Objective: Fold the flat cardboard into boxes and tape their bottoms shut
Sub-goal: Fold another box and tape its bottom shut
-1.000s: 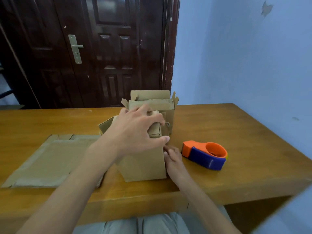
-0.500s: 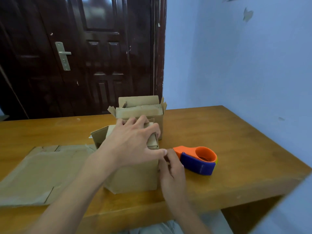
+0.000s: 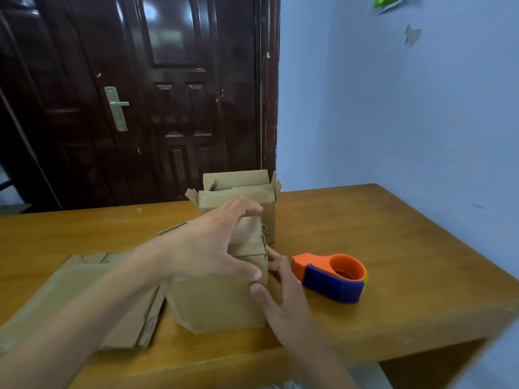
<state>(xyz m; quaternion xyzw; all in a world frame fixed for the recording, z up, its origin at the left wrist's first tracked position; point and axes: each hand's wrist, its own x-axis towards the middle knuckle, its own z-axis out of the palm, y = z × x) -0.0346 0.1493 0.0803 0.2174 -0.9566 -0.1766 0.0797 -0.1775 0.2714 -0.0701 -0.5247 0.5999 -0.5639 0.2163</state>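
Note:
A small brown cardboard box (image 3: pixel 219 301) stands near the front of the wooden table (image 3: pixel 393 248). My left hand (image 3: pixel 207 245) lies across its top and presses the flaps down, thumb at the right front corner. My right hand (image 3: pixel 280 287) grips the box's right side, thumb on the front face. An orange and blue tape dispenser (image 3: pixel 334 276) lies on the table just right of my right hand, untouched. A stack of flat cardboard (image 3: pixel 70 299) lies to the left, partly under my left forearm.
A second cardboard box (image 3: pixel 238 192) with open, upright flaps stands right behind the held one. A dark wooden door (image 3: pixel 157 102) is behind the table and a blue wall (image 3: pixel 407 108) runs along the right. The table's front edge is close to my body.
My right hand has slid up the box's right side, with the thumb now on the front face. My left hand stays on the top flaps. The camera has tilted slightly.

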